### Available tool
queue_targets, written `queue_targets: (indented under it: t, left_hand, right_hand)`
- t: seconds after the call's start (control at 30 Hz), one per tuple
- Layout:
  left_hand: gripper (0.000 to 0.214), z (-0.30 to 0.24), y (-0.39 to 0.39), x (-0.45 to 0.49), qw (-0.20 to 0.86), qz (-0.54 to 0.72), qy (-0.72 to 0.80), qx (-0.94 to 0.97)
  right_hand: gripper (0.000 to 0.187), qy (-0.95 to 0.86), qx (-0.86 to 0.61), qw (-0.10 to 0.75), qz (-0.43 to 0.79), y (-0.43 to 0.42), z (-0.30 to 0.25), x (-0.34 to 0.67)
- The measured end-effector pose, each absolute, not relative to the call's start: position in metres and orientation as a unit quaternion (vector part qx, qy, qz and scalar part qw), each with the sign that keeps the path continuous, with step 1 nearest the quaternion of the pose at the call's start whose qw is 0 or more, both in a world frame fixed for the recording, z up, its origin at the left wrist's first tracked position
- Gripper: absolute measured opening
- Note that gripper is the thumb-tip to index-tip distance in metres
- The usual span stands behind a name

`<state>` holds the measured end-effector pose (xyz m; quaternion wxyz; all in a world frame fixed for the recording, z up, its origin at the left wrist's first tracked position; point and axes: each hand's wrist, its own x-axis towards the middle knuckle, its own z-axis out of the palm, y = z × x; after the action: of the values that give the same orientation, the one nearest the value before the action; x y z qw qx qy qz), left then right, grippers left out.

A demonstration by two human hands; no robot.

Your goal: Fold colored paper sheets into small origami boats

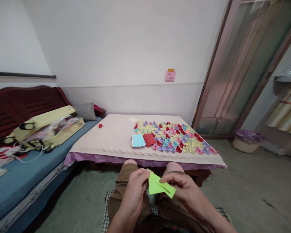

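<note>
A partly folded sheet of bright green paper [155, 185] is held above my lap between both hands. My left hand [137, 184] pinches its upper left corner between thumb and fingers. On the paper's right part, my right hand [184, 186] presses a folded flap with its thumb, the fingers behind it. On the low table ahead lies a stack of square paper [138, 140] with a light blue sheet on top. Beside the stack is red paper [149, 139]. Many small folded paper pieces [172, 137] in several colours cover the table's right half.
The table has a pale cloth [106, 139] with a purple edge. One small red folded piece [100, 125] and a pale yellow paper [133, 119] lie apart. An open yellow suitcase [55, 137] rests on the blue bench seat at left. A bin [246, 142] stands at right.
</note>
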<state>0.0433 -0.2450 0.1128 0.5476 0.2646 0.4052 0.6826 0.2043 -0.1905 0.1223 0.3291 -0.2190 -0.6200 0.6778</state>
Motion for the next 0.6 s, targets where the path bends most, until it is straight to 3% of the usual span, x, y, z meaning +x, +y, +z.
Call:
queue_targets:
  t: [0.2,0.37,0.5,0.6]
  left_hand:
    - [0.012,0.107,-0.247,0.054,0.615,0.667,0.361,0.213]
    - [0.018,0.091,-0.247,0.065,0.663,0.619,0.383,0.174]
    - [0.026,0.099,-0.248,0.061,0.516,0.673,0.452,0.278]
    - [0.015,0.114,-0.251,0.058,0.351,0.695,0.524,0.345]
  right_hand:
    - [0.005,-0.704,-0.187,0.419,0.543,-0.188,0.131,0.201]
    - [0.008,-0.645,-0.241,0.422,0.589,-0.188,0.132,0.2]
    - [0.017,-0.582,-0.281,0.418,0.639,-0.187,0.128,0.199]
    - [0.019,-0.574,-0.299,0.423,0.635,-0.187,0.125,0.197]
